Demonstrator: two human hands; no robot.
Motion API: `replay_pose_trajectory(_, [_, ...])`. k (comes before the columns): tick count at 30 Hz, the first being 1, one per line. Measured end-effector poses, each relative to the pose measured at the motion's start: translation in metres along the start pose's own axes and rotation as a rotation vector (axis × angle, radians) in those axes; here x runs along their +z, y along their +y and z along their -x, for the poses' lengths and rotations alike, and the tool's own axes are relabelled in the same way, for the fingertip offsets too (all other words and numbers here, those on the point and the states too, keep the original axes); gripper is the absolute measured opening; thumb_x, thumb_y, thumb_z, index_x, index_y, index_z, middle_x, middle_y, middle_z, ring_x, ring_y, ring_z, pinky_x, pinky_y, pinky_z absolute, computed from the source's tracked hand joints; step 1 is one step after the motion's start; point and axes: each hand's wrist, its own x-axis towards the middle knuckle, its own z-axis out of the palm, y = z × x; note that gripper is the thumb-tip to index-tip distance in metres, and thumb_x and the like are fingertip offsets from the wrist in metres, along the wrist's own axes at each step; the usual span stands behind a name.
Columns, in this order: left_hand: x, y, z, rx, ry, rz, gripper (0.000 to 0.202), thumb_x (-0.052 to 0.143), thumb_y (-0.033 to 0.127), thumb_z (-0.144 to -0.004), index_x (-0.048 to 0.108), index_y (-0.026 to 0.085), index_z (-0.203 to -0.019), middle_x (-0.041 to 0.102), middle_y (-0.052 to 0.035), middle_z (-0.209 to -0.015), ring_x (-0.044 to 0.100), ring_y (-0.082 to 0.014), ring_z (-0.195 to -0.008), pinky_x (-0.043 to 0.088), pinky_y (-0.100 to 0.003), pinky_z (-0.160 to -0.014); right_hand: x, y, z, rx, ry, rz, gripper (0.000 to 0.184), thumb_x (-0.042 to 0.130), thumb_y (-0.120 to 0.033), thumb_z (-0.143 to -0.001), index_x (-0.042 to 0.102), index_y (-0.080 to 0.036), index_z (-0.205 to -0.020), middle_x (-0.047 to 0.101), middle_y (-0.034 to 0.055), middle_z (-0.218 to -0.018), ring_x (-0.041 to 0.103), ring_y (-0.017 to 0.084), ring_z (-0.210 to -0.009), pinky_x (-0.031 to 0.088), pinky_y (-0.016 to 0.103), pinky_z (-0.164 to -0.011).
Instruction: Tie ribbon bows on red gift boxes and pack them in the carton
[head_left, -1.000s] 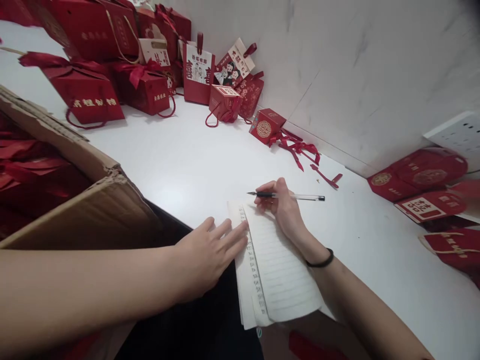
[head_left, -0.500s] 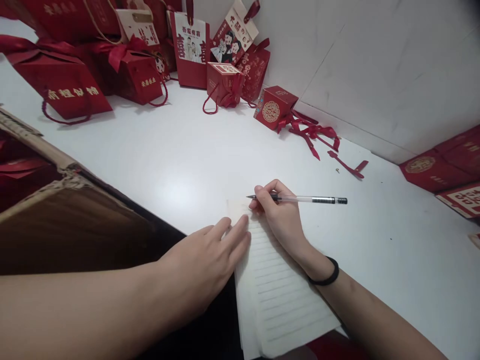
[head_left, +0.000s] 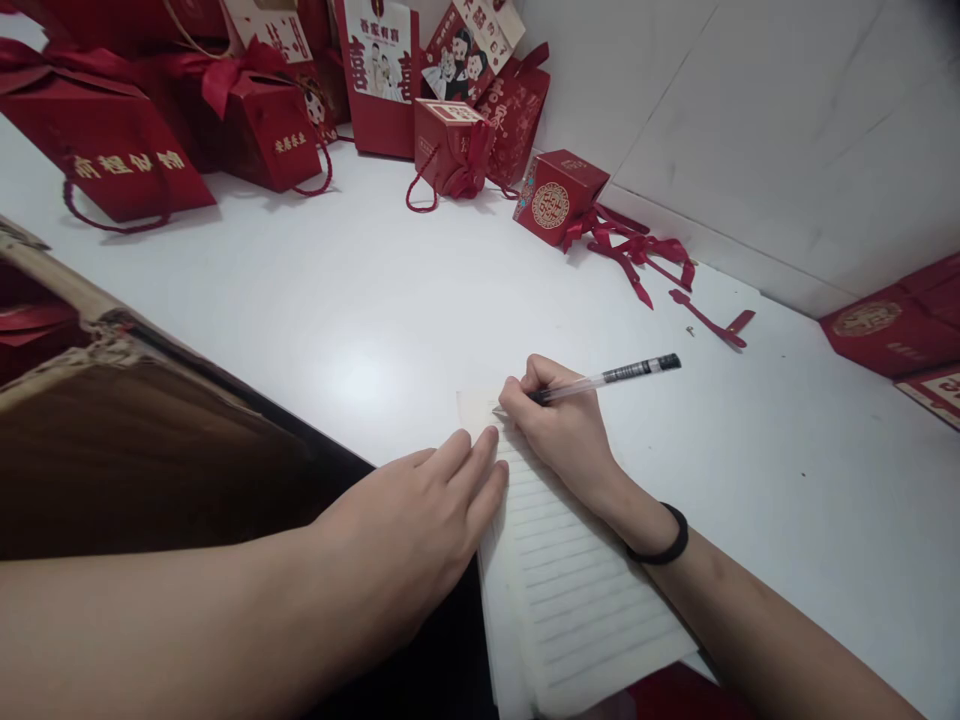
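Note:
Pinched between the thumb and fingers of my right hand is a clear pen with a black grip and end. Its tip points down at the top part of a lined notebook. My left hand lies open across the notebook's left edge, fingers stretched over the paper. The notebook sits at the near edge of the white table, its lower end reaching past that edge. A black band circles my right wrist.
Red gift boxes and bags stand along the back of the table. A smaller red box rests by the wall beside loose red ribbons. More red boxes are at the right. An open cardboard box stands at the left below the table.
My right hand has tilted the pen, bringing its tip down to the paper and its back end up. My left hand stays on the notebook. The view has shifted slightly.

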Motion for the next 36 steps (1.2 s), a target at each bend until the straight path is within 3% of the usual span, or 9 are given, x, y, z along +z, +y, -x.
replay_pose_trajectory(18, [0.0011,0.0013,0.0008,-0.013,-0.033,0.049,0.067,0.062,0.031,-0.061,0.050,0.012,-0.123,0.039,-0.0126,-0.137,0.035,-0.0331,-0.122,0.038,-0.039,-0.091,0.0003,0.0010,-0.0001,-0.006,0.043,0.045,0.032,0.049,-0.009,-0.071,0.023,-0.018,-0.055,0.023,-0.0076,-0.050,0.023,0.007,-0.047,0.021,0.020,-0.042])
replay_pose_trajectory(25, [0.0023,0.0022,0.0022,-0.010,0.013,0.013,0.071,0.063,0.033,-0.057,0.050,0.007,-0.123,0.038,-0.0172,-0.136,0.037,-0.0347,-0.120,0.038,-0.040,-0.091,0.0000,0.0005,-0.0011,-0.012,0.072,0.061,0.030,0.047,-0.009,-0.072,0.024,-0.018,-0.056,0.023,-0.0074,-0.051,0.023,0.007,-0.048,0.022,0.020,-0.042])
replay_pose_trajectory(31, [0.0010,0.0015,0.0003,-0.007,-0.033,-0.006,0.068,0.061,0.033,-0.061,0.049,0.010,-0.124,0.037,-0.0155,-0.138,0.037,-0.0334,-0.120,0.039,-0.038,-0.088,0.0006,0.0005,-0.0018,0.001,0.067,0.072,0.030,0.048,-0.009,-0.071,0.024,-0.018,-0.056,0.023,-0.0073,-0.051,0.023,0.007,-0.048,0.022,0.019,-0.042])
replay_pose_trajectory(36, [0.0043,0.0022,0.0004,-0.031,0.043,0.032,0.068,0.063,0.035,-0.059,0.051,0.010,-0.122,0.040,-0.0162,-0.136,0.040,-0.0321,-0.117,0.039,-0.037,-0.087,-0.0005,0.0017,-0.0026,0.028,0.091,-0.010,0.033,0.051,-0.009,-0.070,0.024,-0.018,-0.054,0.025,-0.0078,-0.048,0.025,0.006,-0.046,0.023,0.017,-0.040])
